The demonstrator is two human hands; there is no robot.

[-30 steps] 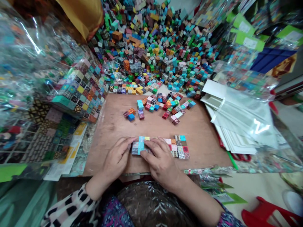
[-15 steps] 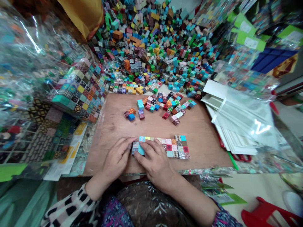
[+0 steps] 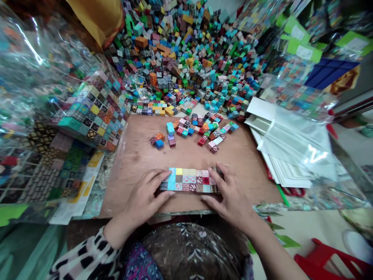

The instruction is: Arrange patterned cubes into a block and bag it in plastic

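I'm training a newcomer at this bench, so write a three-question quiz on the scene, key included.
1. What lies between the fingers of the left hand and those of the right hand?
2. True or false: the big heap of blocks lies farther from the hands than the loose blocks.
3. The white sheets lie on which side of the board? A left; B right; C near side.

Key: 1. a strip of patterned blocks; 2. true; 3. B.

From my remote seat I have the left hand [image 3: 146,193] and right hand [image 3: 232,193] facing each other, fingers curved, thumbs pointing inward, forearms [image 3: 268,244] slanting in from either side.
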